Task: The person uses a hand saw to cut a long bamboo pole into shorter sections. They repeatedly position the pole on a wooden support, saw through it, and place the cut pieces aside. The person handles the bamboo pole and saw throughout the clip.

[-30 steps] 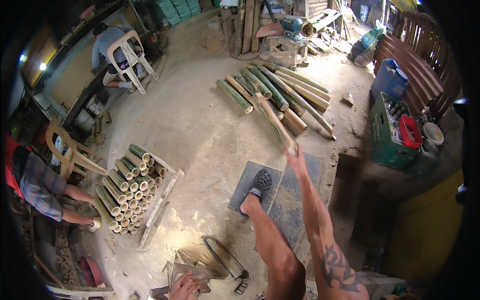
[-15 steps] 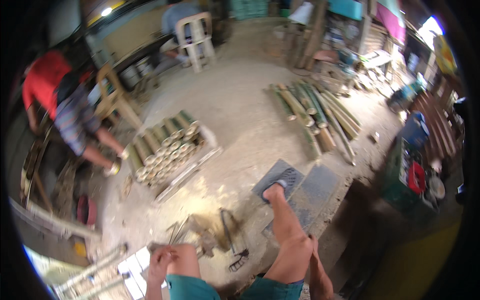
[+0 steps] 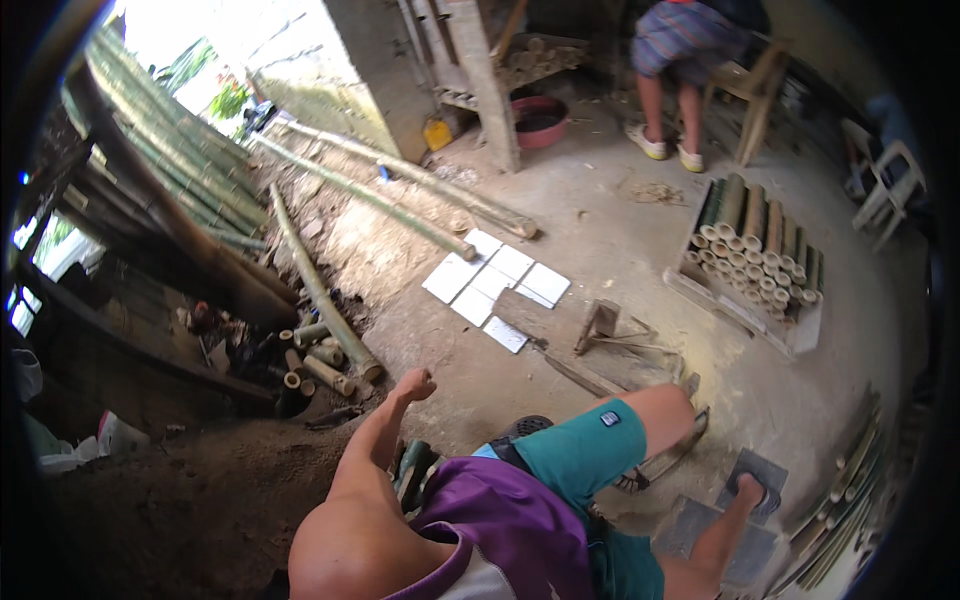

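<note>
My left hand (image 3: 415, 385) is closed in a fist with nothing in it, the arm stretched out to my left above the dirt floor. It hangs nearest to a small heap of short cut bamboo pieces (image 3: 318, 358) at the end of a long bamboo pole (image 3: 312, 285). My right hand is out of the picture. I see my purple shirt, teal shorts and one leg, with its foot (image 3: 750, 490) on a grey mat (image 3: 735, 545).
White square tiles (image 3: 492, 280) lie on the concrete, a wooden and metal tool (image 3: 605, 330) beside them. A tray of stacked bamboo tubes (image 3: 762, 255) stands at right. Another person (image 3: 690, 50) sits on a wooden chair at the back, near a red basin (image 3: 540, 118). Long poles (image 3: 170, 170) lean at left.
The view has swung far to my left. My right arm, stretched toward the bamboo pile a second ago, has left the picture; my left fist now shows.
</note>
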